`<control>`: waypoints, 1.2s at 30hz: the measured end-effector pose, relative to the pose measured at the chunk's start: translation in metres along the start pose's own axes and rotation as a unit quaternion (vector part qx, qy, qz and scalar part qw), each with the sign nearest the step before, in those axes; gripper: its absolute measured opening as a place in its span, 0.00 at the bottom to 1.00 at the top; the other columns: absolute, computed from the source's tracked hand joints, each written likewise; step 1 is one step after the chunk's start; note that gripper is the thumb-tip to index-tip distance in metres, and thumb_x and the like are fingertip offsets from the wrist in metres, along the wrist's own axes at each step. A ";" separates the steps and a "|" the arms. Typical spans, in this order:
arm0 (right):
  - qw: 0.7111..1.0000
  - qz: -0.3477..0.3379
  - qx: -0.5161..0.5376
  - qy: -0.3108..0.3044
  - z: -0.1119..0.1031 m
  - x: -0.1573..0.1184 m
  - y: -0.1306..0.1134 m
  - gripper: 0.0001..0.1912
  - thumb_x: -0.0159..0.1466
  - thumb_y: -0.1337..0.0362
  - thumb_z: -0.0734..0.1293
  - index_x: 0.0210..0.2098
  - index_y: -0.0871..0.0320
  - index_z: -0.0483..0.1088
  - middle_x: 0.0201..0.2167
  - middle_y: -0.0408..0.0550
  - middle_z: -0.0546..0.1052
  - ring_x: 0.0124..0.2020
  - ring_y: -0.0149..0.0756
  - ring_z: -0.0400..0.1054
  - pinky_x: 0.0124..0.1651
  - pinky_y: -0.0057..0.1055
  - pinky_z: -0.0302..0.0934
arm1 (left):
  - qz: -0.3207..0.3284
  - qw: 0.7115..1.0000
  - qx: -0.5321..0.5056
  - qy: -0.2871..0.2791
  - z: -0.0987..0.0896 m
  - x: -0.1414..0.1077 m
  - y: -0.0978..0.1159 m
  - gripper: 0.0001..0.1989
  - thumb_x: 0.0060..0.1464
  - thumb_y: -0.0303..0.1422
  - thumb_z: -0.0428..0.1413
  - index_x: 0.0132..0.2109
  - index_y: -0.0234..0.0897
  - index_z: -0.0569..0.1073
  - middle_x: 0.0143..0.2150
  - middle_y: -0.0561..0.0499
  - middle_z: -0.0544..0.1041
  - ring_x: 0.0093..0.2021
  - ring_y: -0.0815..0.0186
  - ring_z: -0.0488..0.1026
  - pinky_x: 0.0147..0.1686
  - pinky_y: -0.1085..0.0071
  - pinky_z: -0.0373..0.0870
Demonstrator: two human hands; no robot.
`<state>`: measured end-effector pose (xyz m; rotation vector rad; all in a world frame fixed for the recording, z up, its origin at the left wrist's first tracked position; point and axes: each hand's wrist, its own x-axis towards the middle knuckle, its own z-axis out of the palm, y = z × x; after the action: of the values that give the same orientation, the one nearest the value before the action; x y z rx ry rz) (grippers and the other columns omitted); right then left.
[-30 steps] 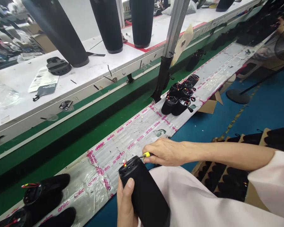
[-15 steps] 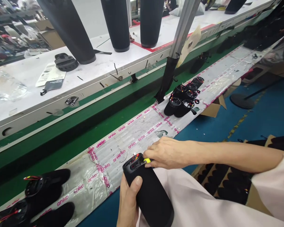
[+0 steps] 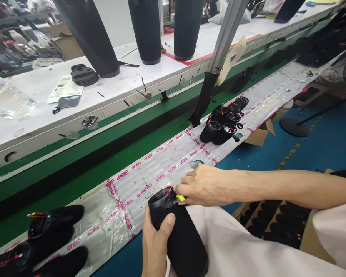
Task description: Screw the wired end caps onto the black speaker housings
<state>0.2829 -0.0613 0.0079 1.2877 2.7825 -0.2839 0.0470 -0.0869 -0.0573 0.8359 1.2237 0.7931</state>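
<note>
A black fabric-covered cylinder (image 3: 186, 238) leans over my lap, its open end tilted up and showing red wires (image 3: 168, 190). Wrapped round its left side is my left hand (image 3: 158, 240), thumb across the front. My right hand (image 3: 200, 186) is closed at the rim, pinching a small yellow piece (image 3: 180, 197); how far that piece reaches into the opening is hidden by the fingers.
More black cylinders with wires stand on the plastic-covered ledge (image 3: 150, 173), one group ahead (image 3: 220, 130), another at lower left (image 3: 53, 234). A metal post (image 3: 227, 34) rises beside the white bench (image 3: 25, 130). Boxes of cylinders lie at lower right.
The cylinder's open end has turned slightly in my left hand and its lower end has shifted left. My right hand, still on the yellow piece, has barely moved. The view has shifted a little.
</note>
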 end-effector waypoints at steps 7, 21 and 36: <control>1.000 0.004 -0.010 0.003 -0.001 -0.001 -0.001 0.16 0.82 0.51 0.61 0.47 0.57 0.71 0.32 0.46 0.79 0.26 0.35 0.69 0.27 0.37 0.37 | -0.003 1.000 -0.017 -0.006 0.001 -0.001 0.002 0.43 0.48 0.52 0.74 0.67 0.41 0.76 0.60 0.42 0.84 0.67 0.39 0.77 0.71 0.47 0.68; 0.999 0.015 -0.008 -0.034 -0.009 -0.002 -0.005 0.15 0.81 0.53 0.63 0.47 0.58 0.72 0.32 0.46 0.78 0.29 0.37 0.71 0.27 0.37 0.39 | 0.014 1.000 -0.004 0.017 0.003 0.002 0.000 0.44 0.46 0.52 0.74 0.67 0.40 0.76 0.60 0.40 0.84 0.70 0.37 0.74 0.72 0.45 0.67; 0.995 0.016 0.034 -0.089 -0.019 0.001 -0.006 0.18 0.82 0.52 0.60 0.49 0.59 0.74 0.30 0.47 0.79 0.21 0.35 0.63 0.25 0.36 0.39 | 0.045 0.988 0.131 0.066 0.000 -0.007 0.002 0.38 0.52 0.51 0.70 0.66 0.41 0.75 0.60 0.40 0.82 0.65 0.40 0.76 0.68 0.44 0.69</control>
<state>0.2781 -0.0607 0.0278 1.2536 2.6216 -0.4711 0.0462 -0.0920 -0.0521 1.0712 1.4369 0.7797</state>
